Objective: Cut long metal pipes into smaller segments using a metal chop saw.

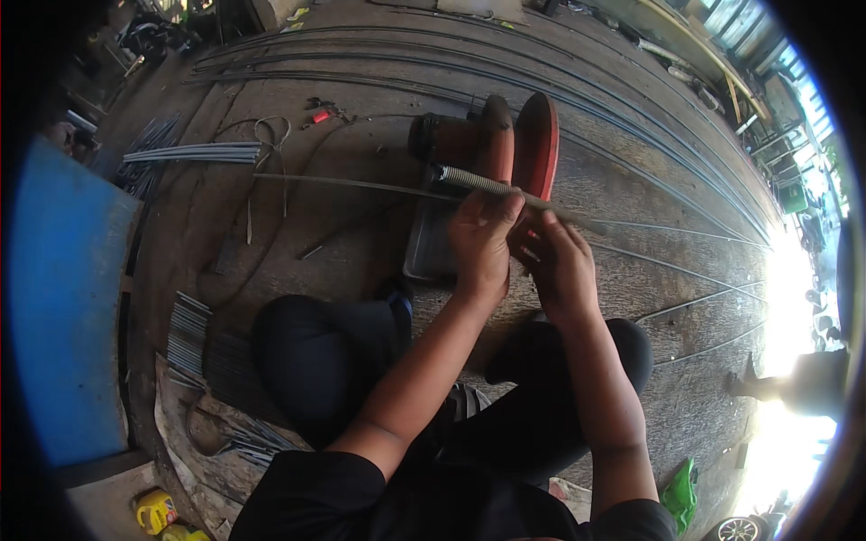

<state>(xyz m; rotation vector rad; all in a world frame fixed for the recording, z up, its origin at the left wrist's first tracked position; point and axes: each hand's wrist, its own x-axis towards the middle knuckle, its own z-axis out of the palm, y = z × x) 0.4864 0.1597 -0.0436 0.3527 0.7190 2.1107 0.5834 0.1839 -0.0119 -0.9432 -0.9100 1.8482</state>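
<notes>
A metal rod (471, 180) with a ridged, screw-like end slants across my grip in front of a red machine (538, 135). That machine has two round housings and looks like a bench grinder. My left hand (482, 248) is closed round the rod just below its ridged end, the thumb lying along it. Farther down the rod, my right hand (564, 270) pinches it with the fingers. The rod's ridged end is beside the machine's near side; I cannot tell whether they touch. A thin rod (361, 186) runs to the left behind my hands.
Long thin rods (397, 61) lie across the wooden floor beyond the machine. Bundles of short rods (191, 153) (187, 334) are on the left, near a blue panel (68, 307). A small red object (321, 116) lies near a cable. A green bag (680, 491) sits at lower right.
</notes>
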